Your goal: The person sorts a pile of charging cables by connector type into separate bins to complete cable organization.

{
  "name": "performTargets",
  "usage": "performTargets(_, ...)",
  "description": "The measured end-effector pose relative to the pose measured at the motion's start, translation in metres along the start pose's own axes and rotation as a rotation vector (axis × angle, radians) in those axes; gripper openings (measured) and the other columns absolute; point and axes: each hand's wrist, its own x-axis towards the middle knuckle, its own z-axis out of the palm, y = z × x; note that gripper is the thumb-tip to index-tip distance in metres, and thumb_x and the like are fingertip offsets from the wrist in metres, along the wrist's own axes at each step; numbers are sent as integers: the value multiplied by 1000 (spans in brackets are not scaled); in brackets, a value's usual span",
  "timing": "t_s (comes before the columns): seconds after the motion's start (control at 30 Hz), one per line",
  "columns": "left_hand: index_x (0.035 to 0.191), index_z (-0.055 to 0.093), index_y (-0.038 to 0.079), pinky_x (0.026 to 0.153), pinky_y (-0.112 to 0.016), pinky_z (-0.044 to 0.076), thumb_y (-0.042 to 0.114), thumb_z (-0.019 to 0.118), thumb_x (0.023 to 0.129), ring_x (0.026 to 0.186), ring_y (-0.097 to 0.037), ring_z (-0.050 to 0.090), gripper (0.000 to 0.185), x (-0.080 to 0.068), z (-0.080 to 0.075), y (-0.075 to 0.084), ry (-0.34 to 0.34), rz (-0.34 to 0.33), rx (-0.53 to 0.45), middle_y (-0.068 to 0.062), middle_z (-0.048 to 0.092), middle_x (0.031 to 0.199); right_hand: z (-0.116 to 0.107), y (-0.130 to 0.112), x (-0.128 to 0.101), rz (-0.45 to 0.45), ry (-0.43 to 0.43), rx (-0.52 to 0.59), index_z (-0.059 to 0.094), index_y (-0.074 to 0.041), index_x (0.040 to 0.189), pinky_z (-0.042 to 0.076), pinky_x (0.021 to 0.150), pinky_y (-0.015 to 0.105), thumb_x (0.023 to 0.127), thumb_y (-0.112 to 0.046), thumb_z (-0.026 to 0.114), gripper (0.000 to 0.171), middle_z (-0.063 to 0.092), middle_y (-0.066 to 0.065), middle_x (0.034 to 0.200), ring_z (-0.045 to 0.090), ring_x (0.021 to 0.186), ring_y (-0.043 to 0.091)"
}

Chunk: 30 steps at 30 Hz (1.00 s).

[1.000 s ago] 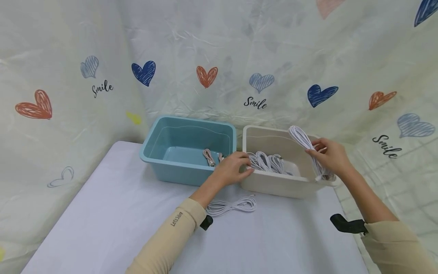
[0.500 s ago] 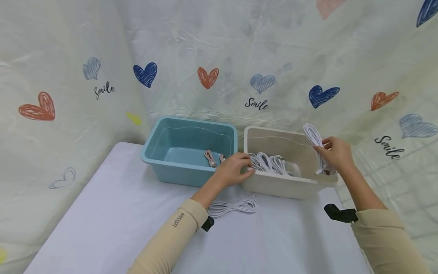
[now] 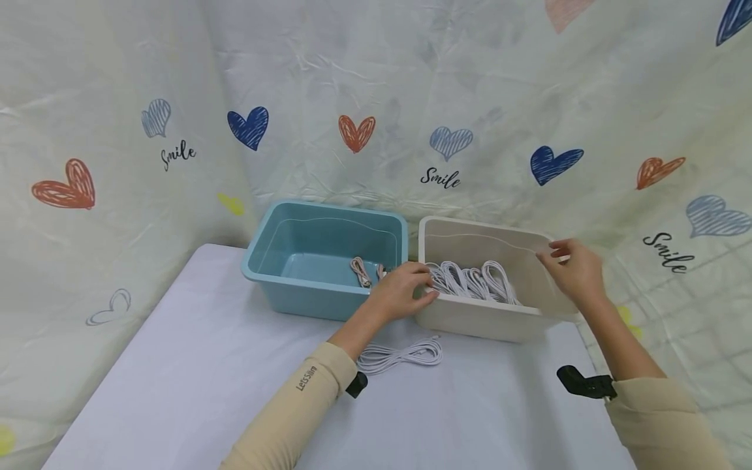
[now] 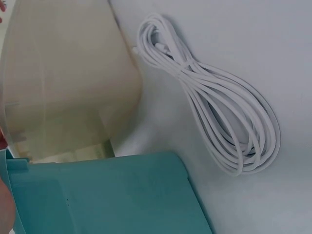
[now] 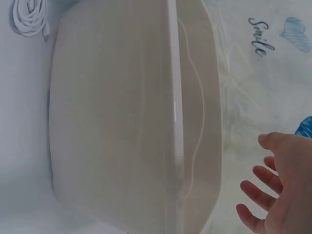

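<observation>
My left hand (image 3: 399, 290) rests at the neighbouring corners of the blue bin (image 3: 317, 294) and the beige bin (image 3: 476, 320), fingers loosely bent and thumb apart. In the left wrist view only slivers of it show at the left edge. Over the beige bin's right end is my right hand (image 3: 576, 267), holding nothing; its spread fingers show in the right wrist view. Several bundled white cables (image 3: 461, 281) lie in the beige bin, one loop (image 3: 498, 281) leaning on the inner side at their right. Another coiled white cable (image 4: 224, 107) lies on the table before the bins.
Inside the blue bin, a small pinkish-brown cable bundle (image 3: 360, 271) and part of another (image 3: 380, 270) sit near its right end. A white cloth covers the table (image 3: 470, 405). Behind stands a pale curtain (image 3: 388, 78) printed with hearts.
The white cable bundle that my right hand held over the beige bin has been let go and lies beside the others in it. My left hand has hardly moved.
</observation>
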Motion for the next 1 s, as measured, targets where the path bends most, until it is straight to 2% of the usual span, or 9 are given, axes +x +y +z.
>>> performTargets(0.1,107,79,10,107,-35,53,28,71,104,125,-25,64,20,0,0,0,1,1,10,-12,71,128,5,-7,-9,-30,20,48,60,13,133,38,60,5,105,-24,66,47,67,36,118,68,103,52)
performTargets(0.33,108,79,12,106,-33,54,29,70,104,125,-22,64,20,-1,0,0,-4,-17,24,-8,71,128,21,-22,-32,-161,114,97,67,11,124,35,64,1,99,-14,74,36,72,33,106,71,94,50)
performTargets(0.43,108,79,12,107,-33,53,29,70,104,126,-23,64,20,-1,0,0,-5,-17,28,-8,71,129,29,-27,-43,-204,162,119,70,9,120,36,67,3,96,-9,77,31,73,30,101,72,90,48)
performTargets(0.5,109,79,12,108,-33,52,30,70,104,127,-23,63,20,-1,0,1,-11,-22,26,-8,71,130,35,-31,-50,-235,189,134,71,8,117,38,69,9,94,-7,78,28,74,27,98,72,88,46)
performTargets(0.67,110,80,14,111,-33,51,32,70,104,129,-22,62,21,0,0,1,-22,-46,34,-7,70,132,54,-41,-70,-358,260,183,74,7,110,42,72,15,87,1,83,25,74,22,90,69,80,40)
performTargets(0.73,110,80,13,110,-33,51,32,70,103,130,-22,62,21,0,-1,1,-21,-49,31,-8,71,132,61,-44,-78,-405,279,203,74,7,106,44,72,14,84,4,84,24,74,21,88,68,77,38)
performTargets(0.87,109,80,13,109,-34,52,31,71,103,128,-23,62,21,0,-1,0,-20,-51,3,-8,71,131,74,-48,-95,-448,280,213,75,6,103,47,72,16,81,7,85,25,74,17,87,65,75,32)
performTargets(1.0,108,81,13,108,-34,52,31,72,102,127,-22,63,21,0,-1,1,-12,-60,-17,-7,71,130,90,-46,-111,-482,246,194,74,4,103,49,74,15,79,6,87,27,74,14,89,67,76,28)
